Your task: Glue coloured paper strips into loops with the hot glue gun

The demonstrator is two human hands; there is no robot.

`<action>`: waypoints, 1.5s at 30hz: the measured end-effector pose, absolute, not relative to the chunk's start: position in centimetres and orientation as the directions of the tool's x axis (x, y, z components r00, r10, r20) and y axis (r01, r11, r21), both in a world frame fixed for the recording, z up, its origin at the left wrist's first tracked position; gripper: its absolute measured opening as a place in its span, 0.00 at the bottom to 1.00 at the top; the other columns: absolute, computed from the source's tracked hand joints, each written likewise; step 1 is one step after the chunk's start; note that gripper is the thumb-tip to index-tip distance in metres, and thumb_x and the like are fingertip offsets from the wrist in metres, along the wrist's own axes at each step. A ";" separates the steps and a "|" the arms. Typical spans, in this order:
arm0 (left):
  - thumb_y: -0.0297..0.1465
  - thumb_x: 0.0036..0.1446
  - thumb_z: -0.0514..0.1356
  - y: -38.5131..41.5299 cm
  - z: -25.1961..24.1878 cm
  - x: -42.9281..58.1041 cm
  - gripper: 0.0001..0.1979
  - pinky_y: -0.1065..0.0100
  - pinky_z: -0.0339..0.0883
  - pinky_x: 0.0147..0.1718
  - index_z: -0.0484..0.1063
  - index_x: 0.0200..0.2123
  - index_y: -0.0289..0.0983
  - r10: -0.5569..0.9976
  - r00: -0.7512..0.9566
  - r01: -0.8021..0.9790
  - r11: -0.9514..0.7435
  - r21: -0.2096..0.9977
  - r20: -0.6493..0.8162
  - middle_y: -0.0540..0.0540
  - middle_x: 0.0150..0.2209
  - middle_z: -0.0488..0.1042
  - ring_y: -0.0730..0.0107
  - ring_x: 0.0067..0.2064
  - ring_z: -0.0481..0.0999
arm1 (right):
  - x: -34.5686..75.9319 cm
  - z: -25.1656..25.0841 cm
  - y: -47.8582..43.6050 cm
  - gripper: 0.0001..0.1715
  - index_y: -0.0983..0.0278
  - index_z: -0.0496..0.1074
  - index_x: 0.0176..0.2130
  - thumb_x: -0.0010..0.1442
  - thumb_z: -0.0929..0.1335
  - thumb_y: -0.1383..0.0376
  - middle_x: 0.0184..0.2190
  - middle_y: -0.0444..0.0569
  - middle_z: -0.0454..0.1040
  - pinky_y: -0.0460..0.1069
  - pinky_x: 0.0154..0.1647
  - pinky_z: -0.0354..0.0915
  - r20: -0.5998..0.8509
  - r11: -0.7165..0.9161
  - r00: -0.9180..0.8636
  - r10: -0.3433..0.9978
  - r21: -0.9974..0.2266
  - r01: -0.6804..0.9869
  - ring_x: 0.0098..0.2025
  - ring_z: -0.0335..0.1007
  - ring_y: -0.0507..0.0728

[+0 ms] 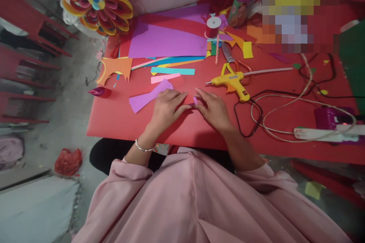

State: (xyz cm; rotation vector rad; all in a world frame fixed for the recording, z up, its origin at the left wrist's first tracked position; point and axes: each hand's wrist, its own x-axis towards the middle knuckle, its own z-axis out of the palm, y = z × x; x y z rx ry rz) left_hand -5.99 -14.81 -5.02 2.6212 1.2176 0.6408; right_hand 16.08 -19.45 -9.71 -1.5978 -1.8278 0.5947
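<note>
In the head view, the left hand (168, 106) and right hand (212, 110) are sitting close together, both holding a small purple strip (195, 100) between them over the table (114, 121). Light, even pressure would likely be keeping its edges aligned. Flat purple strips (151, 97) are lying just beside the left hand; a yellow glue gun (230, 82) is resting near the right, its black cord (247, 136) looping by that forearm, possibly inviting a snag.

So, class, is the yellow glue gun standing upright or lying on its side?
On its side: seen from above, the yellow glue gun shows its whole profile, nozzle to handle, along the red table.
</note>
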 end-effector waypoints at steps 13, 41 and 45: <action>0.40 0.72 0.62 -14.0 -7.2 -3.6 0.18 0.56 0.73 0.48 0.79 0.58 0.38 0.789 0.606 0.737 -0.606 0.300 0.105 0.37 0.52 0.83 0.52 0.51 0.80 | 16.3 -11.2 -19.2 0.38 0.60 0.63 0.75 0.70 0.70 0.65 0.58 0.57 0.81 0.63 0.61 0.74 0.174 0.139 -0.016 0.985 -0.724 0.675 0.57 0.77 0.66; 0.43 0.69 0.65 -11.4 -4.3 -1.3 0.15 0.62 0.69 0.39 0.80 0.52 0.42 0.811 0.584 0.790 -0.564 0.238 -0.016 0.42 0.47 0.83 0.55 0.46 0.81 | 16.7 -8.7 -21.5 0.30 0.59 0.72 0.69 0.70 0.67 0.63 0.52 0.52 0.85 0.58 0.53 0.73 0.128 -0.061 0.225 0.966 -0.732 0.679 0.53 0.79 0.64; 0.45 0.69 0.65 -11.3 -3.9 -1.1 0.17 0.62 0.68 0.39 0.81 0.52 0.41 0.811 0.584 0.795 -0.563 0.225 -0.034 0.42 0.45 0.83 0.55 0.45 0.82 | 16.7 -8.5 -21.5 0.30 0.59 0.72 0.69 0.71 0.67 0.62 0.52 0.53 0.85 0.58 0.53 0.73 0.126 -0.061 0.225 0.966 -0.737 0.673 0.53 0.79 0.64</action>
